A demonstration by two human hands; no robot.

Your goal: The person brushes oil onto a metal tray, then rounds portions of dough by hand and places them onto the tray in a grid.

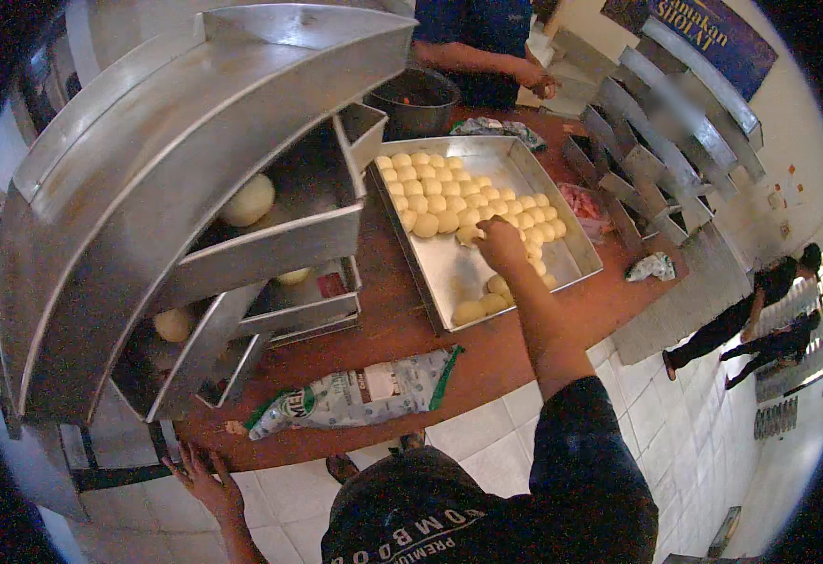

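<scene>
My right hand [505, 248] reaches over a square metal tray [435, 268] with its fingers closed on a pale yellow dough ball [469, 235]. Rows of similar dough balls [427, 187] fill the tray's far left part and run toward its right side, with several more at the near right corner. Bare metal shows at the near left of the tray. At the table's near left edge, my left hand [206, 484] is open, fingers spread and nothing in them. Between the left hand and the tray lies a plump grey-and-green plastic bag [360, 393] on the brown table.
Stacked metal trays [270, 249] rise at the left, some with larger dough balls. Across the table a co-worker's hand [535, 80] shows beside a dark bucket [416, 99]. Red pieces fill a clear container [585, 207] near more stacked pans [642, 160]. Two people stand far right.
</scene>
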